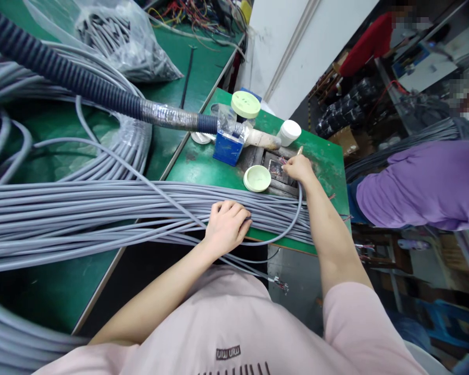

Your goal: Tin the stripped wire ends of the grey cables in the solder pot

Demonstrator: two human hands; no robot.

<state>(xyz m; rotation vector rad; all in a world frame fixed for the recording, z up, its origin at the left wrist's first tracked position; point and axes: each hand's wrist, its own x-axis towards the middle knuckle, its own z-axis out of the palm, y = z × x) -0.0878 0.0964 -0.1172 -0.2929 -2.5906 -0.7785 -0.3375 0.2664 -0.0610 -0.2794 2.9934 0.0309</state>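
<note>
My right hand (298, 169) pinches the end of a grey cable (299, 200), its thin stripped wires pointing left over a small square metal pot (278, 170). From that hand the cable loops down and back left. A short tan stick-like thing (300, 150) shows at its knuckles; I cannot make out whether it is held. My left hand (227, 227) lies over a thick bundle of grey cables (140, 200), fingers curled onto them, with the fingertips partly hidden. Just left of the metal pot sits a pale green round dish (257, 178).
A ribbed hose (97, 96) reaches over the green table (324, 156) to a blue box (227, 148). Nearby are a white tub (289, 133) and green-lidded jar (245, 104). Coiled cable (128, 140) and a plastic bag (140, 52) lie left. A person in purple (422, 185) is at right.
</note>
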